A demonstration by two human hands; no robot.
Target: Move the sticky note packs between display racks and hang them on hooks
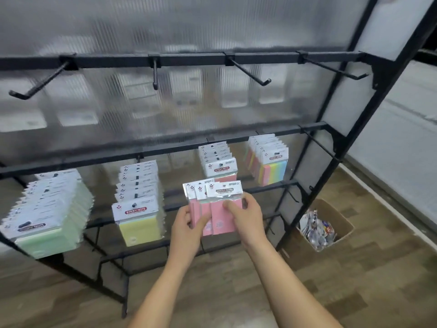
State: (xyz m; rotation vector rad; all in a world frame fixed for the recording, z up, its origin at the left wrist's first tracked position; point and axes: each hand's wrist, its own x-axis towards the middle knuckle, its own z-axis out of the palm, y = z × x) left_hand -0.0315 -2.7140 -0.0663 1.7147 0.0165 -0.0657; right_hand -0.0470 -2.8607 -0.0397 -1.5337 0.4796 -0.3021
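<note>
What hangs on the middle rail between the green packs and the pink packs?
The yellow packs, one row on a single hook, hang between the green packs and the pink packs still on the rail. Head view shows it.

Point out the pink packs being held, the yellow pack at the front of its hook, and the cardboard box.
pink packs [222, 217], head view, front pack's pink face
yellow pack [139, 229], head view, yellow pad
cardboard box [331, 209], head view, inner wall
</note>
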